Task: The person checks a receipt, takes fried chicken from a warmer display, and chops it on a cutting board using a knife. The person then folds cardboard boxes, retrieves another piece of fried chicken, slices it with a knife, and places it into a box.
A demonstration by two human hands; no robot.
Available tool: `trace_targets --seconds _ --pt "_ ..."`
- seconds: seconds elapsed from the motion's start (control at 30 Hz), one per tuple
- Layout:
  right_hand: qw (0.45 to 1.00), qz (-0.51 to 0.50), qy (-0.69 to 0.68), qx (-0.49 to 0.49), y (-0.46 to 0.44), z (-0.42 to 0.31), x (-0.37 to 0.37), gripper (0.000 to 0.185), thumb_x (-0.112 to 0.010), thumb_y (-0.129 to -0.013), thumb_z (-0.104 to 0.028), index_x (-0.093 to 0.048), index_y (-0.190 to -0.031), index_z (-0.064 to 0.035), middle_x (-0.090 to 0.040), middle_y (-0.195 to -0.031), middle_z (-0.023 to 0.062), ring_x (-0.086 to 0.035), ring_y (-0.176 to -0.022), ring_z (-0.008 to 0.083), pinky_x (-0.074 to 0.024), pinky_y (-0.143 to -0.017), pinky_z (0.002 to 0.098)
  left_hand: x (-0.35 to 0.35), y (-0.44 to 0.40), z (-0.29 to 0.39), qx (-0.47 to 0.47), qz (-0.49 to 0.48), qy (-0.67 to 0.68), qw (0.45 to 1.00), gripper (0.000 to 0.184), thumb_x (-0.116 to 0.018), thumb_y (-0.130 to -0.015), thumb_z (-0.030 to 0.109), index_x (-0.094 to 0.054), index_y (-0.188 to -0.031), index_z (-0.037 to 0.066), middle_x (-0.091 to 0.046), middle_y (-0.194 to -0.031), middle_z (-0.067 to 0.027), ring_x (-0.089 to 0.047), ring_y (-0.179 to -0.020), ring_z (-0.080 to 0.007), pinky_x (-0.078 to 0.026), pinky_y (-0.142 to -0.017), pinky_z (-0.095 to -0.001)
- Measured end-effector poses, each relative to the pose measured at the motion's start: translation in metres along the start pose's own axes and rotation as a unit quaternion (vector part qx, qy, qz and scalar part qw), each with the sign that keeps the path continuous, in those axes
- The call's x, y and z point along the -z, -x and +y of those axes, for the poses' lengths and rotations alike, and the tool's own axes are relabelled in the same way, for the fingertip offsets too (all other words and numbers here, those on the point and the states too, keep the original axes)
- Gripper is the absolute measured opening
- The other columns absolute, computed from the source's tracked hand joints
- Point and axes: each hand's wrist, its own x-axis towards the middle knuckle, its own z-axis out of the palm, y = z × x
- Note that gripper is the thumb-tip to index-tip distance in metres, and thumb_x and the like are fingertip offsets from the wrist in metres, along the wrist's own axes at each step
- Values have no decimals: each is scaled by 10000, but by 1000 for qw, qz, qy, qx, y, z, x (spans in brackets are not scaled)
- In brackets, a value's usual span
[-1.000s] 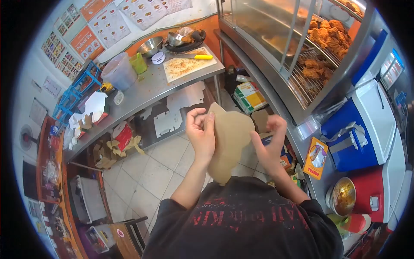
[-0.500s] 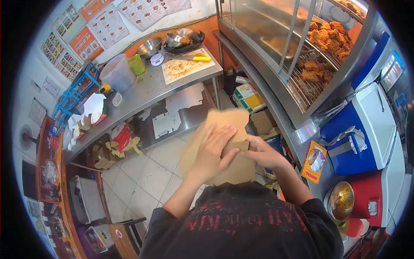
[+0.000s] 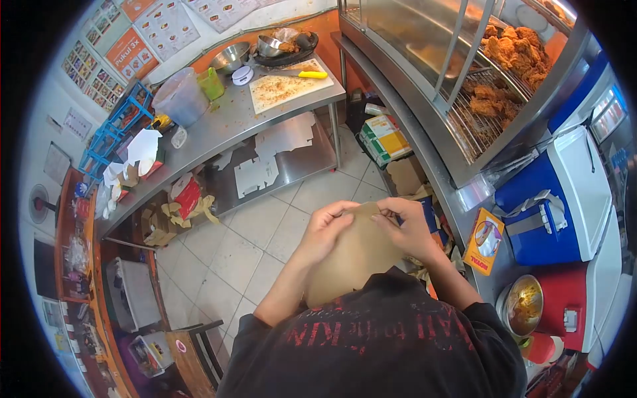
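Left hand (image 3: 325, 232), right hand (image 3: 406, 229) are pinching brown card sheet (image 3: 358, 249) at upper edge, fingers curled in; sheet is extending between and below hands.

1) Brown sheet (image 3: 355, 252): card or stiff paper in appearance, matt, smooth face
2) Shirt (image 3: 371, 361): dark cloth, matt, with red print that looks worn and broken
3) Worktable (image 3: 229, 123): metal top, dull sheen
4) Chopping board (image 3: 264, 107): white, apparently plastic, matt, its surface rough with crumbs
5) Knife handle (image 3: 312, 75): yellow, smooth, plastic in appearance
6) Display cabinet (image 3: 468, 174): metal frame, smooth, with clear glossy panes
7) Fried pieces (image 3: 517, 53): rough, craggy crust
8) Blue cooler (image 3: 524, 232): smooth plastic in appearance
9) Floor tiles (image 3: 262, 232): pale, smooth, faint sheen
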Motion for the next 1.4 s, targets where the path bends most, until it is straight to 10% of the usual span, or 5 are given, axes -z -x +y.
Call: trace_targets --seconds 0.47,0.63,0.93,1.1,1.4 --pt "984 -79 25 156 6 -8 7 290 -534 -719 67 -646 -944 -78 -564 -767 69 -537 -670 203 -433 -608 304 14 5 -2 88 -121 9 989 150 -544 -868 124 -621 -817 5 -612 -736 -7 -523 -636 -47 -425 -583 -206" --pt "993 -83 82 -14 7 -9 0 49 -556 -781 -57 -578 -784 -13 -542 -659 139 -558 -594 244 -421 -542 318 -4 11 13 1 -22 -258 966 187 -571 -864 142 -597 -730 13 -564 -641 13 -456 -609 -21 -374 -531 -192" --pt "972 171 72 145 -11 5 -23 333 -586 -802 -122 -529 -1086 42 -605 -987 116 -575 -935 216 -430 -839 302 29 -45 1 -240 369 -29 898 166 -491 -908 154 -507 -799 30 -495 -706 7 -410 -660 -43 -334 -573 -204" --pt "973 -39 -216 -67 -16 -5 -45 239 -501 -871 -53 -513 -1096 27 -594 -942 47 -507 -896 76 -429 -787 255 8 -32 12 -379 416 -154 812 262 -629 -793 139 -548 -1010 16 -581 -1002 -105 -529 -1050 -272 -177 -1051 -431" --pt "937 -224 -259 -71 -62 -21 -55 220 -471 -889 -56 -508 -1092 22 -576 -987 39 -507 -911 78 -426 -795 252 62 15 14 -285 226 -388 847 292 -710 -699 153 -617 -947 31 -620 -975 -104 -574 -973 -249 -342 -974 -443"
